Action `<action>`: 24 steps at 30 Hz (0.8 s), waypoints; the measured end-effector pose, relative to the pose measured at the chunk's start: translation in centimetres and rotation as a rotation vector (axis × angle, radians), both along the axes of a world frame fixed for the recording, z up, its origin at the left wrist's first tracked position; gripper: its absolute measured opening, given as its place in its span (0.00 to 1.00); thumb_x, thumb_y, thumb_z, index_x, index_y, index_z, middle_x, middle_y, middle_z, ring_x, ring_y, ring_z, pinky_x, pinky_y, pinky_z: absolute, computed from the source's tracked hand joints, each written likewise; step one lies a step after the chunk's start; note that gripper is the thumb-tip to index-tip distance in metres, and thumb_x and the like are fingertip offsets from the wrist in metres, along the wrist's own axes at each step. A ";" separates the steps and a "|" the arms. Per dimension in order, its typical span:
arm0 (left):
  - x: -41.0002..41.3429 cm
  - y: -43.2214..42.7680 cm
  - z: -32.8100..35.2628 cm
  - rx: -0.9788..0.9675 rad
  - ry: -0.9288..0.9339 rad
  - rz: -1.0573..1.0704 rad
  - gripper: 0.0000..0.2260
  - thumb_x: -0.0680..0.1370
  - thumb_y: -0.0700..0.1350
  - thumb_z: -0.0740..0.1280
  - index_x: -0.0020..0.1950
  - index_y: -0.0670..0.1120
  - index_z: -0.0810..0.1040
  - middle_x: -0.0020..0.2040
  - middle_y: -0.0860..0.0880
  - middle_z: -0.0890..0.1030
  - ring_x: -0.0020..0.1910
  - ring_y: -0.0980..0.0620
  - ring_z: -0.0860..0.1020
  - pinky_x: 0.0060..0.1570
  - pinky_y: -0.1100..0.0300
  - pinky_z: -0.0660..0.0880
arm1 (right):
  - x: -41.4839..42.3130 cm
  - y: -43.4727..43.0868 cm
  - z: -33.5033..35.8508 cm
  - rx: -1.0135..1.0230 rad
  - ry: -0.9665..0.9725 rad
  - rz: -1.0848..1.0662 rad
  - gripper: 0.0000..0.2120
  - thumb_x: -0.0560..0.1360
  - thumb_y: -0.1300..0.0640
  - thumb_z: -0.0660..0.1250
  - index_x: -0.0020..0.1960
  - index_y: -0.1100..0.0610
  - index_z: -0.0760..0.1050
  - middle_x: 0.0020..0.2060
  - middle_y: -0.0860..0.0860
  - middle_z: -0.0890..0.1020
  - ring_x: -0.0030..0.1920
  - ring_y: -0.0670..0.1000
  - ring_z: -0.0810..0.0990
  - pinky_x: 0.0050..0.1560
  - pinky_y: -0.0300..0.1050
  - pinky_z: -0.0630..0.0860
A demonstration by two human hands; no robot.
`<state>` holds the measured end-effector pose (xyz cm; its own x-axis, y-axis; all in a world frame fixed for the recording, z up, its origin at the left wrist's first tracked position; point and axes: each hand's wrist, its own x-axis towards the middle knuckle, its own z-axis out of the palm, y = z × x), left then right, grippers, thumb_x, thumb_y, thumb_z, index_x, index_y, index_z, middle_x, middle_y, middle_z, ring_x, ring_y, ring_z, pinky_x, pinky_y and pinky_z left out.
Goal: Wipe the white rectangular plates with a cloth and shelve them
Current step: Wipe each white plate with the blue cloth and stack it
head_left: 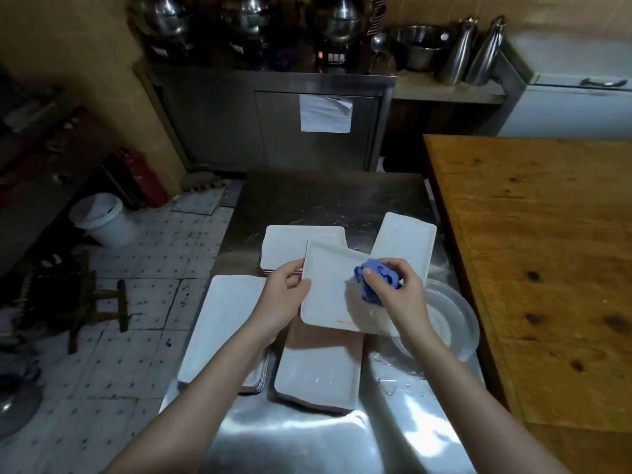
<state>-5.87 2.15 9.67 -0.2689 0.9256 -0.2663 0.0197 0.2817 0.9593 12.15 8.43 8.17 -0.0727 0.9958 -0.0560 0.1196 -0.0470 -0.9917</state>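
My left hand (285,294) grips the left edge of a white rectangular plate (330,290), held tilted above the steel table (325,196). My right hand (398,290) holds a crumpled blue cloth (374,277) pressed onto the plate's right side. Beneath and around it lie more white rectangular plates: a stack at the left (225,323), one stack near the front (318,371), a stack behind (290,246) and one plate at the right rear (405,241).
A clear plastic basin (455,323) sits right of the plates, with water drops on the steel near it. A wooden table (533,254) borders the right. A steel cabinet (266,124) stands ahead; a white bucket (102,217) and a stool (78,295) are on the tiled floor at left.
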 end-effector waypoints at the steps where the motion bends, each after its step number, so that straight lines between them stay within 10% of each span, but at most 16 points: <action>1: 0.1 -0.3 0.1 0.007 -0.007 0.003 0.14 0.81 0.37 0.61 0.65 0.48 0.74 0.55 0.47 0.83 0.50 0.52 0.83 0.37 0.64 0.79 | -0.5 0.0 0.0 0.007 -0.012 0.017 0.11 0.71 0.55 0.72 0.51 0.54 0.76 0.50 0.50 0.79 0.47 0.46 0.79 0.48 0.43 0.79; 6: 0.3 -1.5 0.4 0.026 -0.093 0.005 0.15 0.80 0.35 0.62 0.57 0.54 0.77 0.45 0.52 0.86 0.44 0.55 0.84 0.35 0.63 0.78 | -3.1 -1.3 0.4 0.211 -0.127 0.130 0.16 0.76 0.64 0.64 0.61 0.52 0.74 0.57 0.53 0.72 0.54 0.37 0.72 0.52 0.25 0.69; 15: -0.3 -2.8 0.4 0.016 -0.075 -0.003 0.16 0.80 0.37 0.62 0.65 0.50 0.76 0.52 0.49 0.85 0.53 0.49 0.83 0.51 0.48 0.79 | -5.4 -2.0 0.0 0.522 -0.315 0.129 0.12 0.71 0.65 0.69 0.52 0.53 0.75 0.49 0.46 0.77 0.49 0.35 0.73 0.47 0.24 0.68; 20: -0.9 -3.0 0.1 0.025 -0.147 -0.002 0.15 0.80 0.36 0.62 0.58 0.56 0.77 0.49 0.53 0.86 0.49 0.54 0.84 0.39 0.58 0.81 | -3.2 -1.4 -1.4 0.492 -0.536 0.037 0.12 0.71 0.61 0.70 0.54 0.55 0.78 0.53 0.50 0.79 0.52 0.53 0.76 0.50 0.46 0.73; 24: -1.6 -3.2 0.0 0.037 -0.178 0.017 0.15 0.80 0.36 0.62 0.61 0.52 0.76 0.43 0.52 0.86 0.39 0.57 0.83 0.30 0.66 0.75 | -0.6 -0.8 -2.6 0.329 -0.584 -0.080 0.12 0.73 0.60 0.68 0.56 0.55 0.77 0.53 0.50 0.78 0.49 0.51 0.76 0.45 0.44 0.72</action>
<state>-7.44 -1.05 9.65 -0.2358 0.9314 -0.2774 -0.1560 0.2454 0.9568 11.54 7.67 5.61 -0.0478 0.9688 0.2433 0.6488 0.2153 -0.7298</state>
